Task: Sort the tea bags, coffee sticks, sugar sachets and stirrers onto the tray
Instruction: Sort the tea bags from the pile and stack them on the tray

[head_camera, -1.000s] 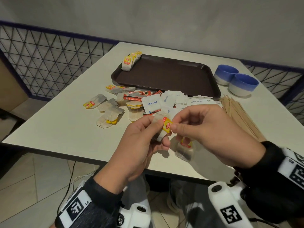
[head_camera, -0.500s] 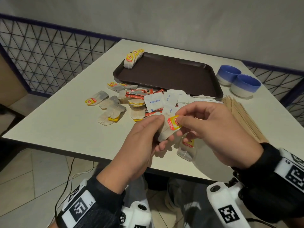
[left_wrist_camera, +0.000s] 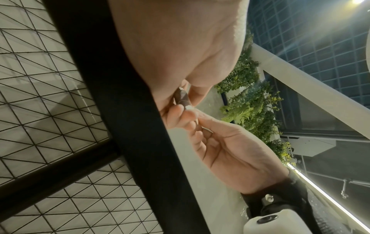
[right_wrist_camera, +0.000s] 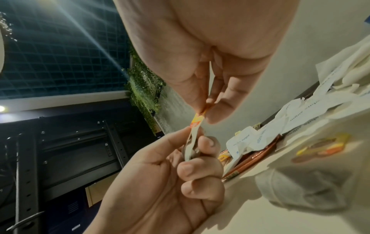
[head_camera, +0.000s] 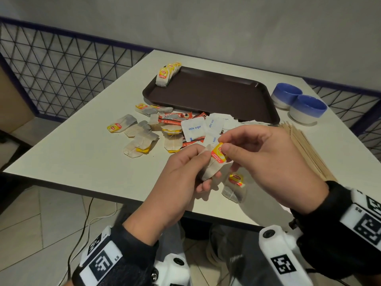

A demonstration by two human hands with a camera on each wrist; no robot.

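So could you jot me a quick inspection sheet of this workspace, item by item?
Surface: pale table, near edge visible.
Job's things: brown tray with a row of tea bags at its left end; loose tea bags, coffee sticks, sugar sachets and wooden stirrers on the table.
Clutter: two blue-and-white bowls right of the tray.
Hands: left hand grips a tea bag; right hand pinches its yellow tag.
Cables: a thin cable on the floor.
Surroundings: grey wall, mesh railing, tiled floor.
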